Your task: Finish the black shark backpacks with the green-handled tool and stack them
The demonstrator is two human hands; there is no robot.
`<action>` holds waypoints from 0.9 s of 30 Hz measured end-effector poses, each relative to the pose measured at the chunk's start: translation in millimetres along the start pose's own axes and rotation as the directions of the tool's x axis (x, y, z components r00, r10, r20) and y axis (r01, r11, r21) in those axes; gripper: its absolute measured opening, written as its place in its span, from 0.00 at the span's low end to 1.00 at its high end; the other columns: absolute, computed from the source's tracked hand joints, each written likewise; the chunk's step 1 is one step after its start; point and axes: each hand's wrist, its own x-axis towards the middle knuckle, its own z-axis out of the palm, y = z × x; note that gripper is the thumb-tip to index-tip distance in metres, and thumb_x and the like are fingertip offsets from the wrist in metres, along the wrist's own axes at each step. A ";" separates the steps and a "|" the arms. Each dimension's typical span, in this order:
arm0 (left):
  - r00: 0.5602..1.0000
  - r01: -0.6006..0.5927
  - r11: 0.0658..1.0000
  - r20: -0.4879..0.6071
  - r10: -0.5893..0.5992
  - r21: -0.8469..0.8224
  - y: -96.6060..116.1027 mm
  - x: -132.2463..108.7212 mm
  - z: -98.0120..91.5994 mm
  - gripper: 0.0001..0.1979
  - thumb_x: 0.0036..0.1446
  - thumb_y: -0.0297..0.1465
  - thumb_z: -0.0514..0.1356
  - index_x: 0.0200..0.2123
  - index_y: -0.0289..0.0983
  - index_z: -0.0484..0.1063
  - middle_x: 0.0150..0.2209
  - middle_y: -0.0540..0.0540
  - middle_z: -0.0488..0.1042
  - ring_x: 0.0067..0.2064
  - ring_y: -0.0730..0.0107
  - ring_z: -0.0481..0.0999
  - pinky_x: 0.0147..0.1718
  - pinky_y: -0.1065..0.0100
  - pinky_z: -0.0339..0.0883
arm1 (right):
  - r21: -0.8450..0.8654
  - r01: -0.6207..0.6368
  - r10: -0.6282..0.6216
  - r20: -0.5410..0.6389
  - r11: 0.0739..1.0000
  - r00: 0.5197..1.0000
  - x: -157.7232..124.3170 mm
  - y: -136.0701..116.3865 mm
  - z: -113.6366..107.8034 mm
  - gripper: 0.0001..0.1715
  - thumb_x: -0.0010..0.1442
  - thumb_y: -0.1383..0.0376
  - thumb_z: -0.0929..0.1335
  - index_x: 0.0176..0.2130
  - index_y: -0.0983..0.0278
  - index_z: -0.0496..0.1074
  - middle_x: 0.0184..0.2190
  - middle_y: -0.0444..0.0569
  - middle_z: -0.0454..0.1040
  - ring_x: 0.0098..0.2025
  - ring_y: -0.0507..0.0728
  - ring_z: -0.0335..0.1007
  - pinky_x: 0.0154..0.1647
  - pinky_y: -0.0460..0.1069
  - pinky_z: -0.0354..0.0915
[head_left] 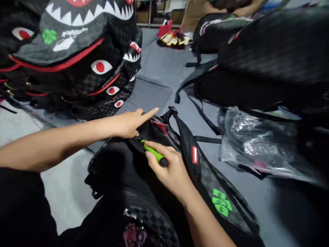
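Backpack (151, 192) overhangs table (154, 94) edge, room beyond; right hand (171, 168) grips green tool (153, 152); left hand (128, 124), hold unclear.

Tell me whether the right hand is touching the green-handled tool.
Touching. The head view shows it plainly: the right hand grips the green-handled tool between thumb and fingers, with no gap along the handle.

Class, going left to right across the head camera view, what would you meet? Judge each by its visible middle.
Stacked backpacks with shark-like teeth, left hand, green-handled tool, right hand, red label, bright green patch, clear plastic bag.
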 end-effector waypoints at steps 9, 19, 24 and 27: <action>0.996 0.003 1.000 -0.089 -0.004 -0.007 -0.4 -8.0 6.3 0.51 0.59 0.26 0.59 0.72 0.48 0.24 0.59 0.40 0.62 0.50 0.59 0.76 0.45 0.67 0.66 | 0.001 0.021 -0.021 0.051 1.000 0.998 10.3 -5.3 6.5 0.16 0.62 0.68 0.68 0.50 0.61 0.78 0.41 0.46 0.83 0.39 0.56 0.78 0.46 0.52 0.67; 0.995 0.017 1.000 -0.097 -0.019 -0.013 -2.0 -2.6 10.3 0.50 0.59 0.26 0.58 0.72 0.48 0.25 0.59 0.39 0.62 0.53 0.59 0.75 0.46 0.66 0.66 | -0.047 0.001 0.002 0.074 0.999 0.997 12.1 -3.0 5.3 0.17 0.62 0.68 0.69 0.51 0.61 0.78 0.40 0.47 0.83 0.39 0.57 0.79 0.45 0.52 0.67; 0.996 0.042 0.999 -0.083 -0.042 -0.004 0.3 -1.4 8.1 0.50 0.59 0.27 0.59 0.72 0.47 0.26 0.58 0.39 0.63 0.51 0.58 0.75 0.45 0.66 0.67 | -0.095 -0.034 0.041 0.067 0.995 0.997 10.4 -3.7 3.6 0.17 0.62 0.68 0.69 0.51 0.61 0.78 0.42 0.47 0.83 0.41 0.58 0.79 0.47 0.53 0.67; 0.996 0.046 0.999 -0.080 -0.045 0.007 1.4 -1.3 7.2 0.50 0.60 0.27 0.59 0.72 0.47 0.26 0.58 0.39 0.63 0.50 0.59 0.76 0.45 0.66 0.66 | -0.062 -0.038 0.044 0.084 0.997 0.996 10.4 -5.3 4.0 0.17 0.62 0.68 0.69 0.51 0.61 0.78 0.41 0.47 0.83 0.41 0.58 0.79 0.47 0.53 0.67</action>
